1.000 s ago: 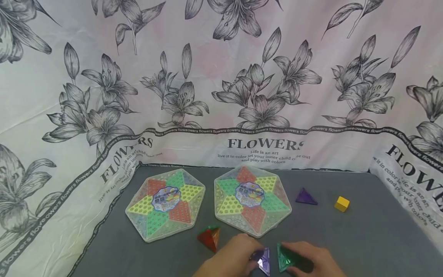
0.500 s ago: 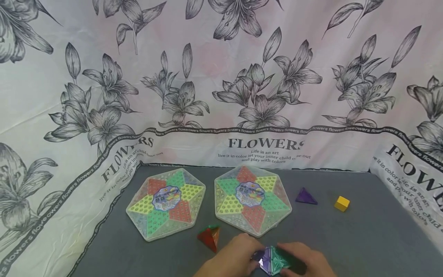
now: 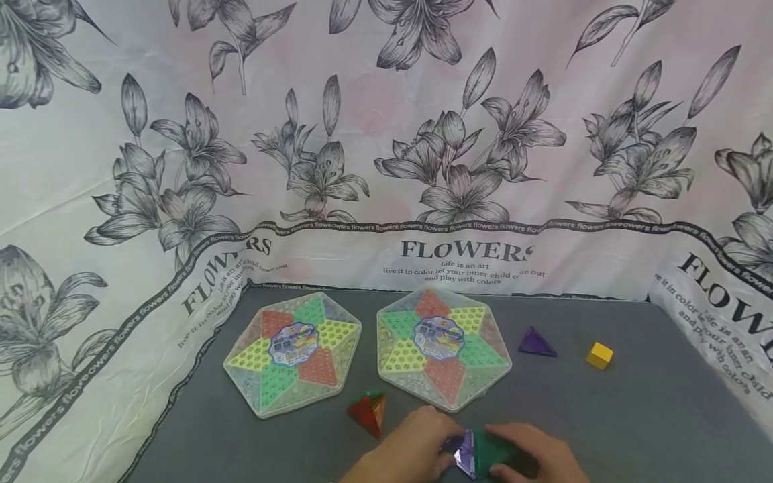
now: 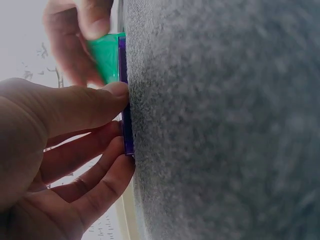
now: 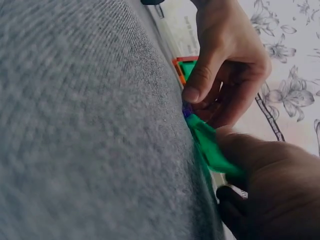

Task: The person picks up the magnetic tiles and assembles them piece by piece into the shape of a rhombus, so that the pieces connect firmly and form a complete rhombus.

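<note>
Low in the head view, my left hand [image 3: 407, 446] pinches a clear purple triangular magnetic tile [image 3: 465, 455] that lies flat on the table. My right hand [image 3: 540, 453] grips a green translucent magnetic tile [image 3: 490, 453], whose edge meets the purple one. From the left wrist, the purple tile [image 4: 126, 120] shows edge-on against the table, thumb above and fingertips at its side. The green tile [image 4: 106, 57] rises at an angle from its far part. In the right wrist view the green tile [image 5: 212, 147] is tilted up off the surface, its far side partly hidden by fingers.
Left of my hands sits a red, orange and green tile pyramid [image 3: 367, 412]. Behind are two hexagonal Chinese checkers boxes, one left [image 3: 292, 354] and one centre [image 3: 443, 349]. A purple triangle [image 3: 536, 342] and a yellow cube [image 3: 600, 355] lie right. A flowered curtain [image 3: 386, 147] encloses the table.
My right hand has brought the green tile left until it meets the purple tile, then tilted it up. The left hand has stayed nearly in place.
</note>
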A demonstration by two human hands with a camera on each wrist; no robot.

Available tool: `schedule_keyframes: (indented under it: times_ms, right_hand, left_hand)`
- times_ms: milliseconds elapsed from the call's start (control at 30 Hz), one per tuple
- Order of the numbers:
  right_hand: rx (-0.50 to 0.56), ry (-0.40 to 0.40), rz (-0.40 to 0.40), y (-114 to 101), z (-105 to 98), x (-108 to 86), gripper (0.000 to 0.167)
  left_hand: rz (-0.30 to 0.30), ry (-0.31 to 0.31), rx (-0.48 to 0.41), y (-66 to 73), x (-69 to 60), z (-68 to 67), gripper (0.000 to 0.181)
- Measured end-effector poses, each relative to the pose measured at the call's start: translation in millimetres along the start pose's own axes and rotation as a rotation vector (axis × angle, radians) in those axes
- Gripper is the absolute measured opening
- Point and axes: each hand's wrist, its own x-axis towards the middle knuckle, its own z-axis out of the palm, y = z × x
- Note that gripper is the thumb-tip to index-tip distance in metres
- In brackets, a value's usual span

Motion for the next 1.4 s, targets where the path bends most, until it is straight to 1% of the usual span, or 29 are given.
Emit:
schedule_keyframes:
  times_ms: [67, 167, 233, 300, 367, 433, 500, 633, 700, 733, 767, 833, 900, 933, 967, 1000, 1033, 1100, 1167, 1200, 1267, 1333, 1400]
  right_hand:
    - [0.033, 0.042, 0.002, -3.9, 1.9, 0.7, 0.055]
    - [0.124, 0.063, -0.021, -6.4, 4.9, 1.9, 0.054]
    - [0.193, 0.049, -0.052, -5.9, 5.8, 2.1, 0.055]
    - [0.261, 0.016, -0.058, -4.5, 5.7, 1.7, 0.055]
    - [0.296, -0.019, -0.067, -2.2, 4.9, 1.3, 0.057]
    - [0.292, -0.046, -0.082, 0.7, 4.1, 1.1, 0.057]
    - [0.27, -0.058, -0.113, 3.9, 4.2, 1.1, 0.059]
    - [0.242, -0.064, -0.173, 9.8, 4.9, 0.2, 0.057]
    - [0.241, -0.066, -0.194, 12.2, 5.4, -0.4, 0.056]
    - [0.243, -0.066, -0.206, 13.2, 5.7, -0.5, 0.056]
    - [0.241, -0.064, -0.215, 14.1, 6.1, -0.5, 0.056]
    - [0.235, -0.051, -0.241, 15.1, 6.9, 0.1, 0.056]
    - [0.22, -0.037, -0.254, 14.3, 7.3, 1.5, 0.056]
    - [0.213, -0.033, -0.249, 13.3, 7.2, 2.2, 0.055]
    - [0.212, -0.035, -0.239, 11.8, 6.7, 2.7, 0.053]
    - [0.215, -0.041, -0.223, 9.9, 6.1, 3.2, 0.05]
    - [0.223, -0.05, -0.199, 7.5, 5.3, 3.6, 0.046]
    - [0.247, -0.07, -0.146, 2.5, 4.2, 3.8, 0.04]
    - [0.272, -0.075, -0.117, -1.5, 4.2, 3.5, 0.036]
    - [0.276, -0.067, -0.109, -2.9, 4.8, 3.4, 0.036]
    - [0.275, -0.043, -0.113, -4.4, 6.4, 3.0, 0.038]
    - [0.266, -0.016, -0.127, -4.6, 8.2, 2.7, 0.04]
    - [0.253, 0.002, -0.129, -4.7, 9.3, 2.8, 0.04]
  left_hand:
    - [-0.019, -0.016, -0.018, 1.5, 0.8, 1.5, 0.021]
    - [-0.053, -0.048, -0.041, 3.8, 1.6, 3.1, 0.024]
    - [-0.064, -0.061, -0.029, 4.6, 1.8, 3.4, 0.026]
    - [-0.063, -0.066, -0.02, 4.9, 1.8, 3.1, 0.028]
    - [-0.054, -0.065, -0.014, 4.5, 1.7, 3.1, 0.029]
    - [-0.041, -0.062, -0.039, 4.0, 1.6, 3.7, 0.031]
    - [-0.029, -0.062, -0.057, 3.6, 1.4, 3.9, 0.033]
    - [0.0, -0.076, -0.075, 2.8, 1.0, 2.8, 0.035]
    - [0.013, -0.08, -0.116, 1.9, 0.4, 1.2, 0.034]
    - [0.011, -0.078, -0.126, 1.2, 0.1, 0.4, 0.033]
    - [0.011, -0.065, -0.116, 0.6, -0.2, -0.3, 0.03]
    - [-0.026, -0.028, -0.084, -0.5, -1.3, -1.7, 0.025]
    - [-0.086, 0.016, -0.03, -1.1, -2.3, -2.6, 0.019]
    - [-0.114, 0.035, 0.014, -1.2, -2.5, -2.7, 0.017]
    - [-0.133, 0.047, 0.039, -1.2, -2.9, -2.9, 0.016]
    - [-0.154, 0.044, 0.036, -0.9, -3.1, -3.1, 0.015]
    - [-0.155, 0.042, 0.032, -0.8, -3.2, -3.0, 0.015]
    - [-0.128, 0.029, -0.003, -0.3, -2.7, -3.0, 0.017]
    - [-0.082, 0.009, -0.055, 0.0, -1.9, -3.1, 0.022]
    - [-0.061, 0.0, -0.096, 0.1, -1.5, -3.1, 0.024]
    - [-0.024, -0.01, -0.181, -0.2, -1.2, -2.3, 0.026]
    - [-0.001, -0.013, -0.262, -1.2, -1.9, -1.5, 0.031]
    - [0.011, 0.002, -0.326, -2.5, -3.7, -1.2, 0.035]
